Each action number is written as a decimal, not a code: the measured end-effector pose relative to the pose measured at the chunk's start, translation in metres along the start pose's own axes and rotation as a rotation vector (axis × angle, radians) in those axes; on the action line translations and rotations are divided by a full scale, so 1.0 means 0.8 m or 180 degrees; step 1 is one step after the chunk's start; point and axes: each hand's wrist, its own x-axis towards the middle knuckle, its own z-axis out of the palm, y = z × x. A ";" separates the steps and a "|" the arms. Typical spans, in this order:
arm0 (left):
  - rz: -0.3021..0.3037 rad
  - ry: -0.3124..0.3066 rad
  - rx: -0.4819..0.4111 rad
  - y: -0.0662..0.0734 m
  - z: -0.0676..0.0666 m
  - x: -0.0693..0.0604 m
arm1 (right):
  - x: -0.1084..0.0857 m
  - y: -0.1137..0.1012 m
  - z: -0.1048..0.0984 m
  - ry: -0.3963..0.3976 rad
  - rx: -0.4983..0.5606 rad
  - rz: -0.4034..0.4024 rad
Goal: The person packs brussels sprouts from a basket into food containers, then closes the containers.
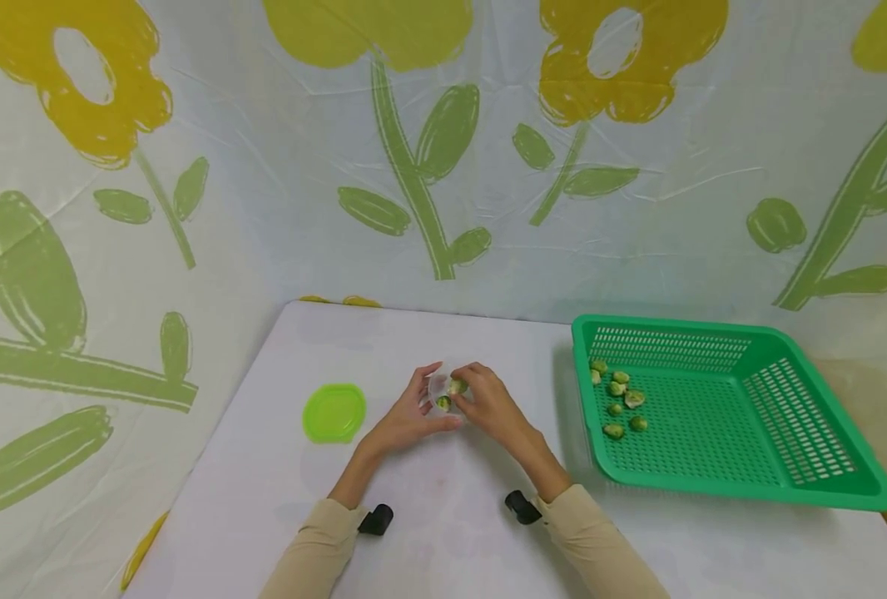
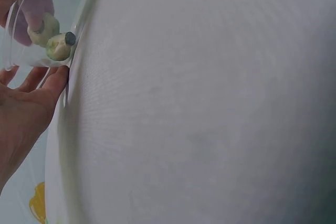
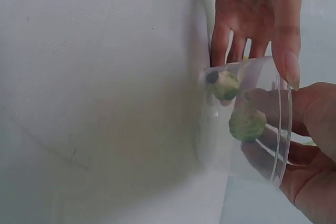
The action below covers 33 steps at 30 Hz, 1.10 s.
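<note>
A clear plastic container (image 3: 218, 145) stands on the white table between both hands. My left hand (image 1: 408, 420) curves round its side, the thumb by the rim and the fingers along the wall. My right hand (image 1: 494, 408) reaches inside over the rim, pinching a Brussels sprout (image 3: 248, 124) between thumb and fingers. Beside it, a second Brussels sprout (image 3: 226, 86) with a dark cut end lies at the container's bottom. Through the clear wall, the left wrist view also shows the lower sprout (image 2: 59, 48) and the right fingertips (image 2: 37, 22).
A bright green lid (image 1: 334, 413) lies on the table left of the hands. To the right stands a green perforated basket (image 1: 713, 491), several Brussels sprouts (image 1: 634, 398) along its left side. A flower-printed cloth (image 1: 279, 166) hangs behind and at the left of the table.
</note>
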 end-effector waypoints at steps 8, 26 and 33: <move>0.0010 -0.0007 0.0019 0.004 0.003 0.001 | 0.001 0.000 0.002 -0.0123 -0.0165 0.0008; -0.0029 0.0014 0.0046 0.002 0.004 0.002 | 0.005 -0.003 -0.004 -0.0303 -0.0260 0.0001; -0.0062 0.0054 0.0067 0.002 0.002 0.000 | 0.001 -0.007 -0.014 -0.0323 -0.0257 -0.0135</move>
